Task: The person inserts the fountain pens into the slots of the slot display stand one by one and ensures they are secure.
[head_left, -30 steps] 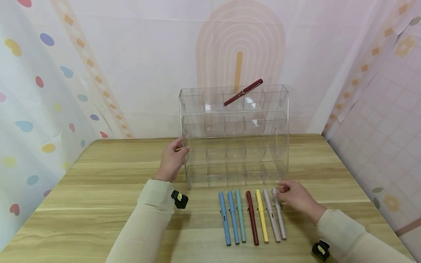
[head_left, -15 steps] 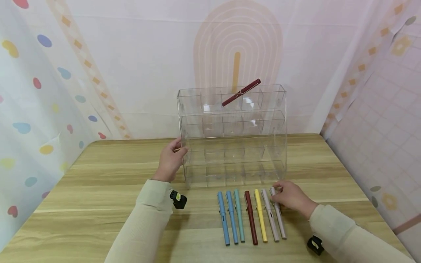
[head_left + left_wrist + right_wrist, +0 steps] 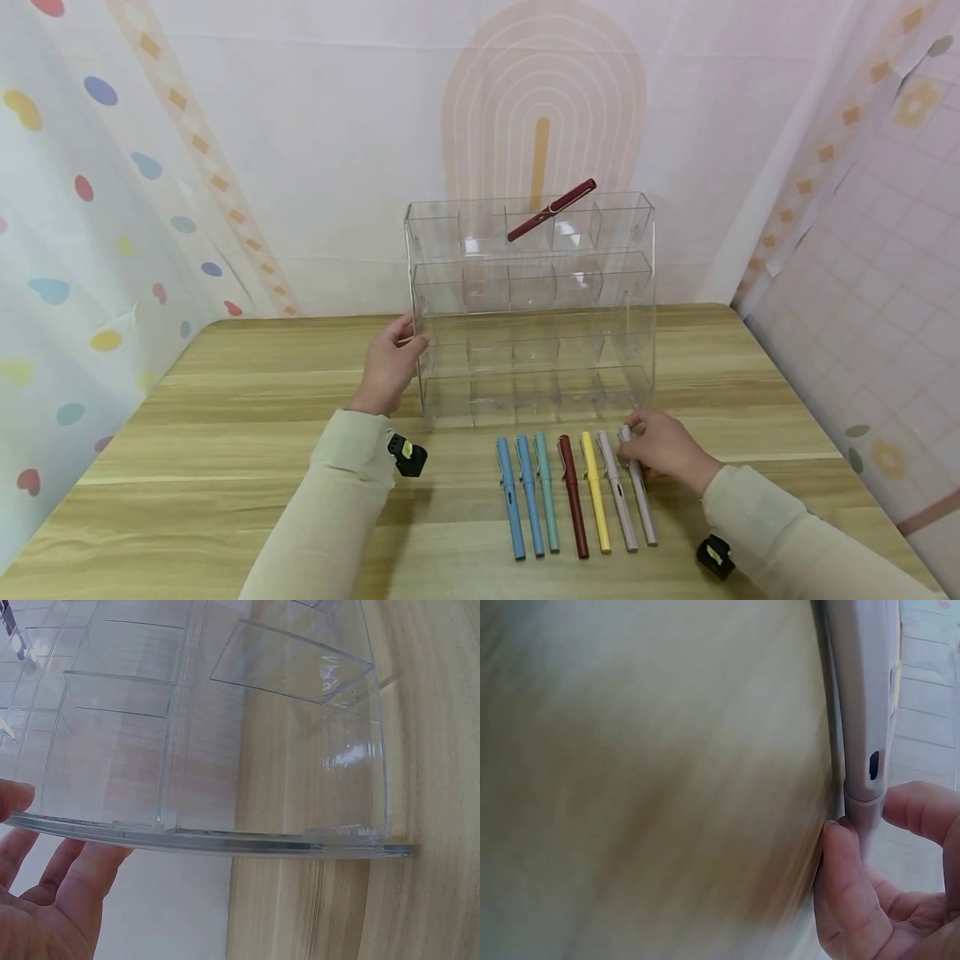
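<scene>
A clear acrylic pen rack (image 3: 534, 312) with tiered, divided compartments stands upright on the table. My left hand (image 3: 387, 367) grips its left side panel (image 3: 202, 841), thumb in front and fingers behind. In front of the rack, pens lie in a row. My right hand (image 3: 667, 450) pinches the upper end of the rightmost pale lilac pen (image 3: 642, 508) between thumb and finger; the right wrist view shows the fingertips on either side of that pen's barrel. A dark red pen (image 3: 551, 211) lies slanted across the rack's top tier.
Left of the held pen lie another lilac pen (image 3: 618, 496), a yellow pen (image 3: 596, 492), a dark red pen (image 3: 573, 496), a teal pen (image 3: 547, 492) and two blue pens (image 3: 511, 496). A patterned curtain (image 3: 337, 167) hangs behind the wooden table (image 3: 247, 433).
My right hand has moved slightly left onto the rightmost lilac pen and closed its fingers on it; that pen has shifted a little right. The left hand stays on the rack.
</scene>
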